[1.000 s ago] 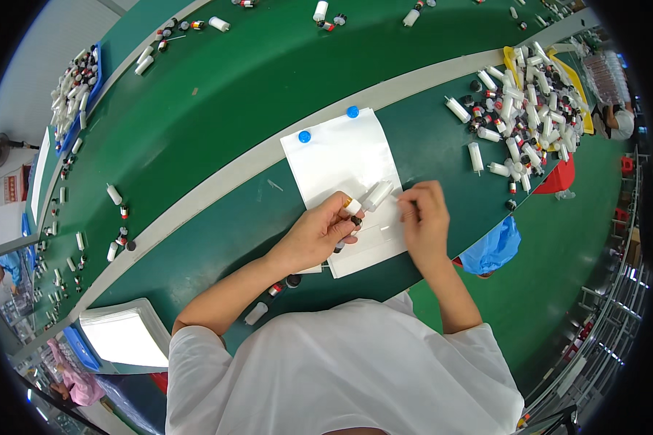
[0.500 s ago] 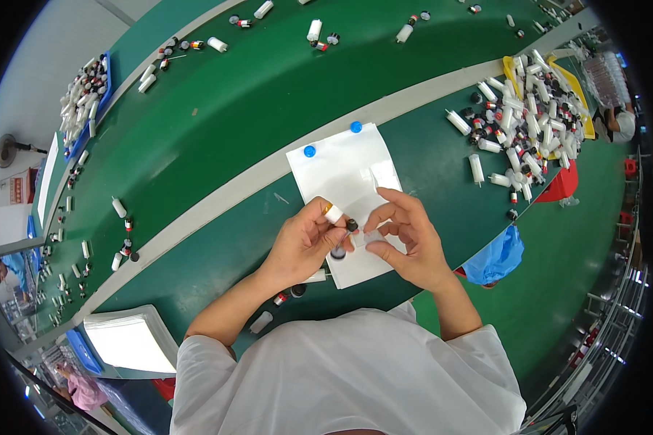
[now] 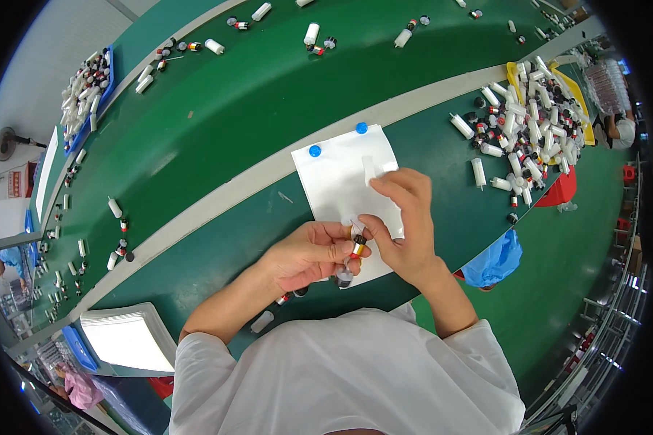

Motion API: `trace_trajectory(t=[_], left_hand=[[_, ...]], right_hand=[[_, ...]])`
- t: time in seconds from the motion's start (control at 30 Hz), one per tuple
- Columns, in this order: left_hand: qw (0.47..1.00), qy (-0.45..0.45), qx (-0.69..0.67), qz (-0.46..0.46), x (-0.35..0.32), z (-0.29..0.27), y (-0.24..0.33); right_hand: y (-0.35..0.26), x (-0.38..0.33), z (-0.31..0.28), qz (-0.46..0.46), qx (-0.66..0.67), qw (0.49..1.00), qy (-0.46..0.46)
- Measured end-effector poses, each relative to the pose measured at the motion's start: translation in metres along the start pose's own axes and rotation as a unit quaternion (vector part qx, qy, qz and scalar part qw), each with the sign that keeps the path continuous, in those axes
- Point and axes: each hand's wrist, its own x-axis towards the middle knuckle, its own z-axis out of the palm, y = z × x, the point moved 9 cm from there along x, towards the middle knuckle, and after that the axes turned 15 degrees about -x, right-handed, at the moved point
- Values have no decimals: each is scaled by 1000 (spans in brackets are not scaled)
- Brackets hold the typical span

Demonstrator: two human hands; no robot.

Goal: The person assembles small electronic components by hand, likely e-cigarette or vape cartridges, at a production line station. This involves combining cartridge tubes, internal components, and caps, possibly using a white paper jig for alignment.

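Observation:
My left hand (image 3: 308,257) is closed on a small banded cylinder (image 3: 357,247), with red, white and gold bands and a dark top, tilted over the white paper sheet (image 3: 325,177). A dark-and-clear round cap (image 3: 344,277) shows just below those fingers; whether they hold it too is unclear. My right hand (image 3: 410,225) has its thumb against the cylinder's upper end, where thin pale wires or strands show. Its index finger is stretched away from the thumb, its tip by a pale translucent strip (image 3: 368,168) over the paper. I cannot tell if the strip sticks to it.
Two blue round buttons (image 3: 361,127) lie on the paper's far edge. A yellow tray (image 3: 515,75) heaped with white tubes and banded cylinders stands at right. Beyond a pale rail, more parts sit on the green belt (image 3: 268,94). A white stack (image 3: 127,337) lies at left.
Both hands have turned, and the banded cylinder now shows its red end. My right thumb has come to the cylinder's top while its index finger lifted away. The translucent strip has shifted left.

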Motion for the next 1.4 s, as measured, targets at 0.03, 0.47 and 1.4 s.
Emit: trace_trajectory(t=[0.03, 0.47, 1.4], left_hand=[[1000, 0, -13, 18, -1, 1, -1], [922, 56, 254, 286, -17, 19, 35], [185, 439, 773, 419, -144, -14, 173]], right_hand=[[7, -6, -1, 80, 48, 996, 12], [8, -76, 66, 446, 584, 673, -85], [6, -56, 57, 2, -63, 983, -173]])
